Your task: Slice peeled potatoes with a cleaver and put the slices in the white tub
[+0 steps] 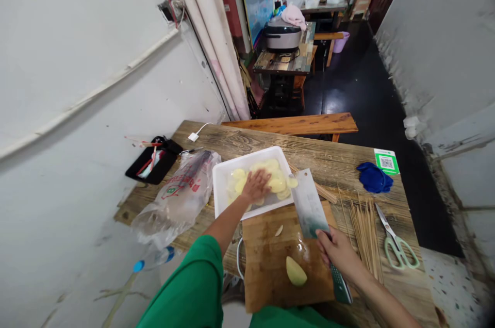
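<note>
My left hand (257, 185) reaches into a white plastic tub (217, 195), its fingers spread over pale yellow potato slices (277, 184). In my right hand (335, 249) is the handle of a cleaver (308, 204), its broad blade pointing away from me over the far right of the cutting board (266, 276). One slice appears to stick out by the blade's edge, over the tub's rim. A cut piece of potato (296, 271) lies on the wet board, with a small sliver (279, 230) farther up.
Right of the board lie wooden skewers (365, 235), scissors (395, 240) and a blue cloth-like item (374, 177). A plastic bag (178, 199) and a black pouch (154, 160) are on the left. Beyond are a bench (294, 124), a cooker (283, 35) and another person.
</note>
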### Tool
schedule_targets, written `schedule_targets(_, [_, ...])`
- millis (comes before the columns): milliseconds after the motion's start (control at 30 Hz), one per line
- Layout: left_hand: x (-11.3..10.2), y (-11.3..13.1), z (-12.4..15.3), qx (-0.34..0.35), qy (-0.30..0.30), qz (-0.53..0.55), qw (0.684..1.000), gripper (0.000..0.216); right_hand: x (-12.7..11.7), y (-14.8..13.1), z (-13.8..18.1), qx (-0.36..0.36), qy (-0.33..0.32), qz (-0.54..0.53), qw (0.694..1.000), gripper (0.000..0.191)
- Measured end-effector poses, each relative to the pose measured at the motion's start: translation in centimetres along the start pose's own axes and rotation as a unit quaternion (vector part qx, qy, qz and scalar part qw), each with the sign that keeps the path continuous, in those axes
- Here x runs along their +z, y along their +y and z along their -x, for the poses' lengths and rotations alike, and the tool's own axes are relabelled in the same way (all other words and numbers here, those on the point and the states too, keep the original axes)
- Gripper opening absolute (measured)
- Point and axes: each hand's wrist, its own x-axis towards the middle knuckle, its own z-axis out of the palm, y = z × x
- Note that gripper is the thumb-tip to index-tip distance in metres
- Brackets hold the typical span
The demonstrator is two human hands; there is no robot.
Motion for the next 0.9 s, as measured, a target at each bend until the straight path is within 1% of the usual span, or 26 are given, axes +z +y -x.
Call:
schedule_targets(67, [0.1, -0.6, 0.0, -0.017, 0.009, -0.007, 1.0, 0.061, -0.1, 0.0, 0.0, 0.004, 0.003, -0.001, 1.0, 0.04])
schedule_targets(200, [-0.4, -2.9, 1.1, -0.038, 0.012, -0.016, 0.999, 0.056, -0.2, 0.0, 0.1, 0.007, 0.007, -0.005, 1.0, 0.039])
schedule_targets(267, [-0.9, -3.2, 1.6, -0.05, 0.019, -0.019, 0.998, 0.057, -0.1, 0.0, 0.1, 0.01, 0.01, -0.009, 1.0, 0.039])
schedule_targets(300, [-1.1, -2.9, 1.6, -0.03, 0.018, -0.02, 0.999, 0.059, 0.0, -0.1, 0.0, 0.013, 0.013, -0.012, 1.0, 0.039])
schedule_targets(333, [-1.3, -2.3, 1.6, 0.01, 0.012, -0.02, 1.0, 0.06, 0.1, -0.1, -0.1, 0.016, 0.013, -0.015, 1.0, 0.04])
schedule_targets(400, [-1.7, -1.0, 1.2, 0.13, -0.016, -0.02, 0.991, 0.062, 0.2, -0.3, -0.5, 0.021, 0.01, -0.012, 1.0, 0.04])
schedule_targets(467, [-2.1, 0.0, 1.0, 0.242, -0.052, -0.023, 0.968, 0.057, 0.4, -0.4, -0.9, 0.023, 0.002, -0.005, 1.0, 0.041])
schedule_targets(533, [-2.5, -0.3, 1.4, 0.301, -0.083, -0.027, 0.95, 0.052, 0.5, -0.6, -1.1, 0.024, -0.008, -0.001, 1.0, 0.041])
schedule_targets(600, [-3.0, -1.9, 2.8, 0.324, -0.102, -0.022, 0.94, 0.049, 0.6, -0.7, -1.1, 0.027, -0.014, 0.001, 1.0, 0.042])
schedule_targets(700, [-3.8, -5.0, 5.4, 0.313, -0.116, 0.006, 0.943, 0.046, 0.7, -0.7, -1.1, 0.027, -0.017, 0.014, 0.999, 0.042])
schedule_targets(733, [-4.0, -5.8, 6.0, 0.289, -0.115, 0.015, 0.95, 0.045, 0.7, -0.7, -1.1, 0.025, -0.018, 0.016, 0.999, 0.042])
schedule_targets(767, [-4.3, -6.3, 6.4, 0.25, -0.105, 0.021, 0.962, 0.044, 0.7, -0.7, -1.2, 0.024, -0.019, 0.017, 0.999, 0.041])
schedule_targets(833, [-4.6, -6.2, 6.2, 0.163, -0.069, 0.022, 0.984, 0.046, 0.8, -0.7, -1.4, 0.021, -0.02, 0.011, 1.0, 0.04])
schedule_targets(867, [-4.7, -5.7, 5.8, 0.132, -0.05, 0.018, 0.99, 0.048, 0.9, -0.7, -1.5, 0.018, -0.021, 0.008, 1.0, 0.04])
schedule_targets(900, [-4.7, -5.0, 5.2, 0.12, -0.038, 0.013, 0.992, 0.05, 1.0, -0.7, -1.7, 0.015, -0.022, 0.005, 1.0, 0.039])
